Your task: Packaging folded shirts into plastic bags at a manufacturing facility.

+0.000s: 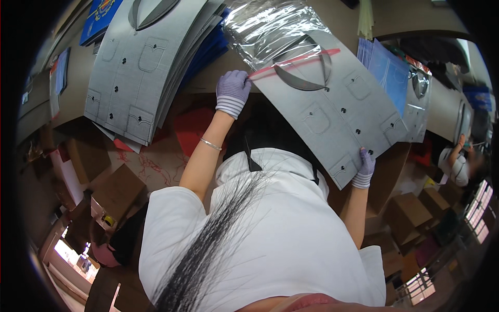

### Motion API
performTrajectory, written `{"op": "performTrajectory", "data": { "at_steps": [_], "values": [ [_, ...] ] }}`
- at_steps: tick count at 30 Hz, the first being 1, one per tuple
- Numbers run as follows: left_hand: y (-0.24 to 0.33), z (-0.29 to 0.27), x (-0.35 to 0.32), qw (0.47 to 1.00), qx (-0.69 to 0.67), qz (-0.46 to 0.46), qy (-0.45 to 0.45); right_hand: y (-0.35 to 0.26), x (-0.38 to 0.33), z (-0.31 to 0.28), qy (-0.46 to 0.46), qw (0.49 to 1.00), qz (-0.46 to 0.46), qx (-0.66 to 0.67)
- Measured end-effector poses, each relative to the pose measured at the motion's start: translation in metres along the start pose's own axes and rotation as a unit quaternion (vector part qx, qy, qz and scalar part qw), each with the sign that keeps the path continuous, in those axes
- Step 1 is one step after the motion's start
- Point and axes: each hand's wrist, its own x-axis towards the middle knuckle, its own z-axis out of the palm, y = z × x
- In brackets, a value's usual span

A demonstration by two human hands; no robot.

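Observation:
A flat grey paper bag [332,112], printed with shirt pockets and dark buttons, slants across the table edge in front of me. Its upper end, with a curved dark grey handle [299,81], lies in a clear plastic sleeve [260,31] with a red strip [296,63] across its mouth. My left hand [233,92], in a purple glove with striped cuff, is closed on the sleeve's edge at the strip's left end. My gloved right hand [365,167] grips the grey bag's lower right edge, thumb on top; its other fingers are mostly hidden.
A thick stack of similar grey bags [130,67] overhangs the table at the left. Blue printed sheets [387,73] and a wrapped grey bag [417,99] lie at the right. Cardboard boxes [408,216] stand below. Another person [455,164] is at the far right.

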Motion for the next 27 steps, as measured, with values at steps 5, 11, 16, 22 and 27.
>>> {"op": "performTrajectory", "data": {
  "at_steps": [5, 11, 16, 22, 27],
  "values": [
    [0.010, -0.003, -0.006, 0.999, 0.045, -0.028, -0.011, 0.013, -0.013, -0.011, 0.041, 0.998, 0.051, -0.018],
    [0.047, 0.002, -0.003, 0.996, 0.001, -0.014, -0.088, 0.031, -0.023, 0.010, 0.054, 0.999, -0.001, 0.002],
    [0.057, 0.021, 0.006, 0.933, -0.344, -0.106, -0.023, 0.053, -0.011, 0.031, 0.072, 0.993, 0.042, 0.083],
    [-0.004, 0.102, 0.067, 0.632, -0.674, -0.368, -0.107, 0.101, 0.027, 0.022, -0.166, 0.924, 0.327, -0.107],
    [-0.004, 0.112, 0.106, 0.851, -0.346, -0.385, -0.088, 0.044, 0.132, 0.013, -0.277, 0.818, 0.139, -0.484]
  ]
}}
